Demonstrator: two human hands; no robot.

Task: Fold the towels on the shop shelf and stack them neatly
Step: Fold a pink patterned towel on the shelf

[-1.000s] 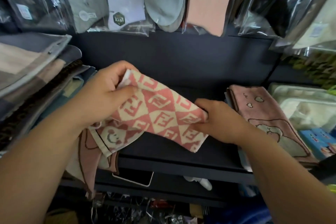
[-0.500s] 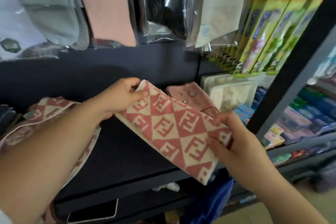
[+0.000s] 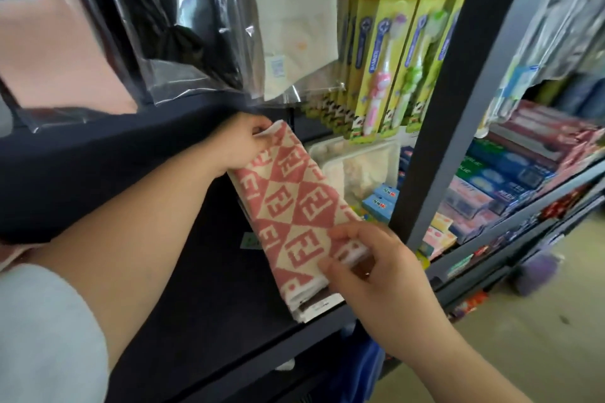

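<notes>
You're holding the folded pink-and-cream terry towel with the blocky diamond pattern (image 3: 294, 209) lengthways over the dark shelf board (image 3: 203, 288), far end up by the back, near end at the front lip, where it's lying on what looks like another folded towel underneath (a dark strip & a white edge are showing at the corner; can't tell more). Your left hand (image 3: 240, 141) is pinching the far top corner, thumb & fingers closed on the cream hem. Your right hand (image 3: 376, 265) is gripping the near end, thumb on top, fingers curled under the edge. So both hands are closed on the towel and it's looking like the set-down step. To do it well: you're wanting to be lowering both ends together, keeping the cloth taut so the fold isn't slipping open, and lining the long edges w/ the piece below before letting go. Near corner seems to be sitting right at the lip, so I'd be nudging the whole thing back a touch, else it's risking sliding off. Just right of the towel a clear plastic tub w/ pale contents (image 3: 357, 167) is sitting, w/ small blue boxes (image 3: 379, 203) in front of it & carded kids' toothbrushes (image 3: 389, 52) hanging above, so you're needing to be keeping the far end clear of those.
</notes>
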